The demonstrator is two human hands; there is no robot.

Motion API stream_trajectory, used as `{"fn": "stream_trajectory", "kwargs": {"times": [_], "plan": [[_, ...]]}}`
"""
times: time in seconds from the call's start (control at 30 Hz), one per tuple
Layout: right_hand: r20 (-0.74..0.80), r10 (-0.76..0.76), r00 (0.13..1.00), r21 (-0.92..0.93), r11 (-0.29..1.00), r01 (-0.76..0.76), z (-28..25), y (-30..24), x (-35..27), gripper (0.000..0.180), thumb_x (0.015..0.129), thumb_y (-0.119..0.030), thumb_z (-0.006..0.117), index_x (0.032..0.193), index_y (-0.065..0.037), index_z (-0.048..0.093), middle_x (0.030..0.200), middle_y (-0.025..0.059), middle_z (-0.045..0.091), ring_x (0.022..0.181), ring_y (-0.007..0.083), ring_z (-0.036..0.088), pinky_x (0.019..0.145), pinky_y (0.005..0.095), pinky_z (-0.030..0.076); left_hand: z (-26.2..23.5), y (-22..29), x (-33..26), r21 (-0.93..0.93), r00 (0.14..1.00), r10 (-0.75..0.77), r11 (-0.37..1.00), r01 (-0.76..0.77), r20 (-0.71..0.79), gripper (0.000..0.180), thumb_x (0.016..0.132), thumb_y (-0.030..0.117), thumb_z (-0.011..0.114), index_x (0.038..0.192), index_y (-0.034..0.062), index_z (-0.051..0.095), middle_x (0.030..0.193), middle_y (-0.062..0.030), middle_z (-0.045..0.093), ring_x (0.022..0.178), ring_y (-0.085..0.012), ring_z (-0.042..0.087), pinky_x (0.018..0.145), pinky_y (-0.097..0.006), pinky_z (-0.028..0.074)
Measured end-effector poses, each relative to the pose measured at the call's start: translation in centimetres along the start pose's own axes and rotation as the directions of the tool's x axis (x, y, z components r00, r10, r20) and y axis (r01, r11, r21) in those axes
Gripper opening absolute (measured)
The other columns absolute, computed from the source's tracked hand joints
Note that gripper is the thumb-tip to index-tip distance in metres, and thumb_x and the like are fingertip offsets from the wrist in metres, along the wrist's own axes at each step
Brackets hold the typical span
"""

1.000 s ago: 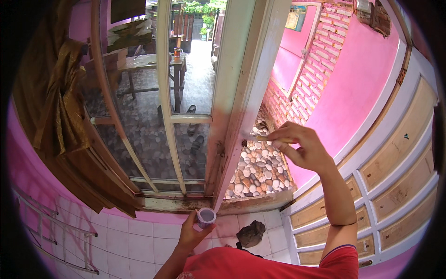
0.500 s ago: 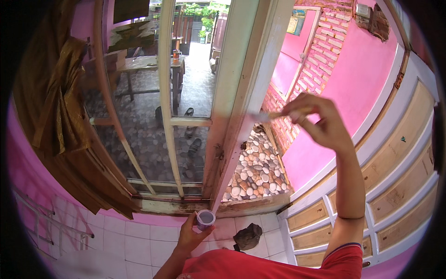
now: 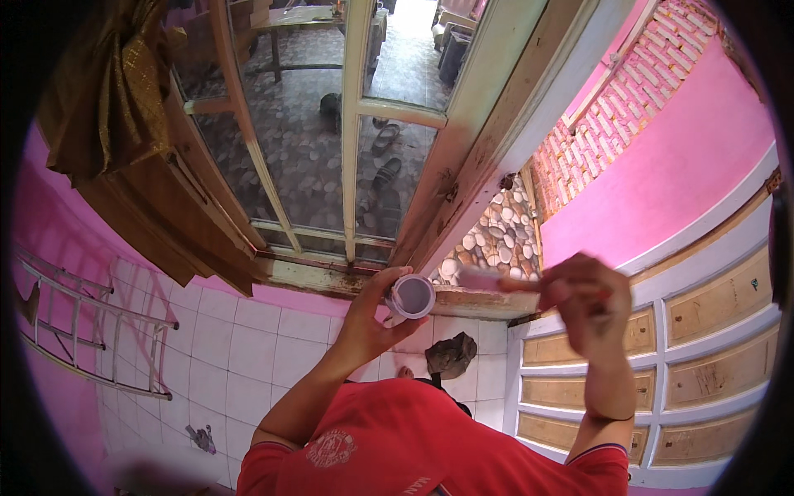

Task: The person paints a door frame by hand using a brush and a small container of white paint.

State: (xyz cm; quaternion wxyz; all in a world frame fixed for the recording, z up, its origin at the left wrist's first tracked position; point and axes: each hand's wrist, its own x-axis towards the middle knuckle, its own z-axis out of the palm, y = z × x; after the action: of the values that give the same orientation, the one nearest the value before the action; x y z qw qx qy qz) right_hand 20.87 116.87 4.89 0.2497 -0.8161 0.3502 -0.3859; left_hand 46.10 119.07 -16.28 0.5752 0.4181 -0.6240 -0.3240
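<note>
My left hand (image 3: 375,318) is wrapped round a small round can of pale grey paint (image 3: 413,296), its open top facing up. In my right hand (image 3: 589,304) is a paintbrush (image 3: 519,285), held by its handle with the bristle end pointing left toward the can. The brush and hand are blurred by motion, and a gap separates the bristles from the can. Just beyond both hands rises the wooden door frame (image 3: 496,153), its right face whitish and its left side bare brown and worn.
A glazed window (image 3: 354,165) with a brown curtain (image 3: 124,107) stands at left. A metal ladder (image 3: 91,331) leans at the left wall. The panelled white-and-wood door (image 3: 662,364) is at right. A dark crumpled bag (image 3: 452,355) lies on the tiled floor (image 3: 273,343).
My right hand has come down from the door frame with the brush, nearer the can. The left hand has lifted the can higher in view. The view has tilted downward.
</note>
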Motion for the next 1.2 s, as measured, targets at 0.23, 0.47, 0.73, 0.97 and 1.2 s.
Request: {"fn": "stream_trajectory", "kwargs": {"times": [0.23, 0.47, 0.73, 0.97, 1.2], "plan": [[0.086, -0.058, 0.995, -0.008, 0.998, 0.059, 4.5, 3.0, -1.7, 0.013, 0.09, -0.002, 0.074, 0.102, -0.001, 0.069, 0.084, 0.012, 0.072, 0.069, 0.0196, 0.07, 0.06, 0.0302, 0.053, 1.0, -0.7, 1.0, 0.027, 0.998, 0.03, 0.999, -0.031, 0.047, 0.077, 0.078, 0.01, 0.09, 0.144, 0.0108, 0.049, 0.141, -0.0114, 0.056, 0.128, -0.0269, 0.059, 0.103, -0.039, 0.05], [0.172, -0.031, 0.985, -0.102, 0.994, 0.05, 7.9, 4.9, -1.1, 0.014, 0.091, -0.011, 0.072, 0.103, -0.005, 0.067, 0.081, 0.01, 0.065, 0.07, 0.0286, 0.067, 0.062, 0.0388, 0.053, 1.5, -1.6, 0.9, 0.065, 0.993, 0.076, 0.994, -0.083, 0.094, 0.079, 0.078, 0.012, 0.089, 0.146, 0.0103, 0.049, 0.143, -0.013, 0.054, 0.13, -0.0302, 0.056, 0.105, -0.04, 0.049], [0.204, 0.006, 0.979, -0.141, 0.99, 0.023, 9.4, 6.1, -1.2, 0.013, 0.091, -0.01, 0.074, 0.102, -0.005, 0.069, 0.075, 0.0088, 0.061, 0.06, 0.0241, 0.062, 0.055, 0.0372, 0.05, 1.0, -2.2, 0.5, 0.138, 0.994, 0.073, 0.987, -0.084, 0.086, 0.078, 0.077, 0.012, 0.089, 0.145, 0.0112, 0.049, 0.142, -0.0139, 0.055, 0.132, -0.0321, 0.055, 0.106, -0.041, 0.048], [0.139, -0.001, 0.99, -0.257, 0.966, 0.037, 10.1, 6.5, -1.1, 0.015, 0.092, -0.014, 0.075, 0.101, -0.004, 0.069, 0.071, 0.0099, 0.062, 0.061, 0.0249, 0.065, 0.056, 0.0372, 0.049, 1.4, -2.7, 0.7, 0.186, 0.994, 0.082, 0.978, -0.095, 0.075, 0.081, 0.074, 0.01, 0.09, 0.144, 0.0113, 0.05, 0.141, -0.0144, 0.056, 0.13, -0.0335, 0.056, 0.105, -0.042, 0.049], [-0.028, 0.203, 0.979, -0.113, 0.972, -0.205, 10.6, 7.4, -1.3, 0.015, 0.092, -0.017, 0.071, 0.093, -0.004, 0.064, 0.072, 0.0156, 0.066, 0.063, 0.0324, 0.067, 0.058, 0.0402, 0.051, 2.4, -3.1, 0.7, 0.222, 0.996, 0.085, 0.971, -0.086, 0.013, 0.084, 0.069, 0.006, 0.091, 0.143, 0.0116, 0.052, 0.141, -0.0135, 0.057, 0.13, -0.0315, 0.058, 0.106, -0.041, 0.05]]}}
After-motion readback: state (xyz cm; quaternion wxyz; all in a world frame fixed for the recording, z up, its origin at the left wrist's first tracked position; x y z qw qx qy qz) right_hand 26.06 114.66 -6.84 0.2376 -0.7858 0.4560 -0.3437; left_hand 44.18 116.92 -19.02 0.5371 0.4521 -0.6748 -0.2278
